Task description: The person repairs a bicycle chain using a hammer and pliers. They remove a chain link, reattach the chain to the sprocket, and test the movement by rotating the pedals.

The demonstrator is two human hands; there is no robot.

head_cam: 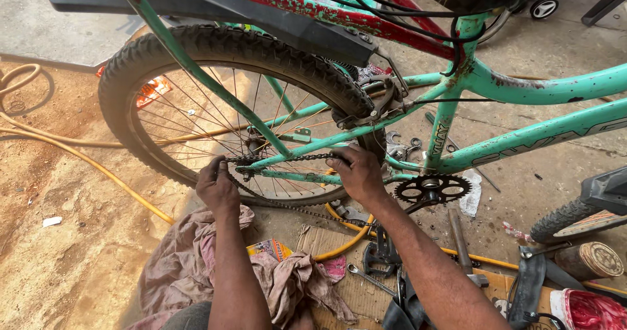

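Note:
A worn turquoise bicycle frame (522,137) with flaking red paint stands over the ground, its knobbly rear wheel (215,49) at the centre left. My left hand (217,185) grips the chain (294,158) at the rear sprocket near the wheel hub. My right hand (358,172) holds the upper run of the chain against the chainstay, just left of the black front chainring (432,189). The lower run of chain sags slack beneath the stay.
A yellow hose (91,163) snakes over the dirt at left. Pink rags (189,265) lie under my arms. A spanner (369,278), a hammer (462,248), a pedal (381,255) and cardboard lie at lower right. Another tyre (562,219) pokes in at right.

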